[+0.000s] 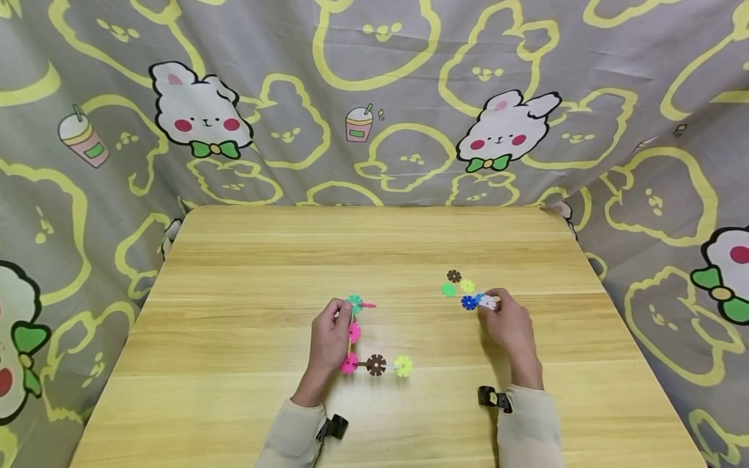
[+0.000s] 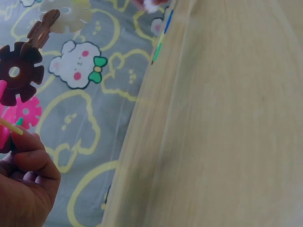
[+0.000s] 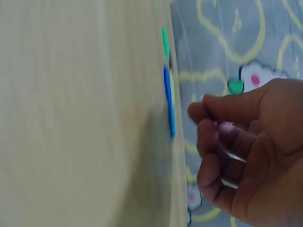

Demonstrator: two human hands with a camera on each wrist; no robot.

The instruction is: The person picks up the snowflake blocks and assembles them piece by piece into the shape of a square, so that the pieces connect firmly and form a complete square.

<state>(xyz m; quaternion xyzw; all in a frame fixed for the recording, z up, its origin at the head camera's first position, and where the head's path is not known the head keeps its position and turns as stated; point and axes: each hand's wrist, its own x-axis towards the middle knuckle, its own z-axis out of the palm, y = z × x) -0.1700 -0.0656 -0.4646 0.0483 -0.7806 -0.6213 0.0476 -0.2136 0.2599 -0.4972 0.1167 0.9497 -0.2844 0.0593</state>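
Observation:
My left hand (image 1: 331,337) pinches a joined chain of plastic snowflake discs near its upper end. A teal disc (image 1: 354,303) with a pink disc (image 1: 368,305) edge-on sits at the fingertips. Lower down come pink discs (image 1: 349,363), then a brown disc (image 1: 376,365) and a yellow-green disc (image 1: 403,366) reaching to the right. In the left wrist view, a yellow disc (image 2: 10,126) shows edge-on by the thumb. My right hand (image 1: 510,323) pinches a white snowflake disc (image 1: 488,301) between thumb and fingers, above the loose pieces.
Beside the right hand, loose discs lie flat on the wooden table (image 1: 234,390): dark blue (image 1: 469,303), light blue (image 1: 479,298), green (image 1: 448,290), yellow (image 1: 467,285) and brown (image 1: 454,276). A patterned grey curtain (image 1: 292,156) hangs behind and along both sides.

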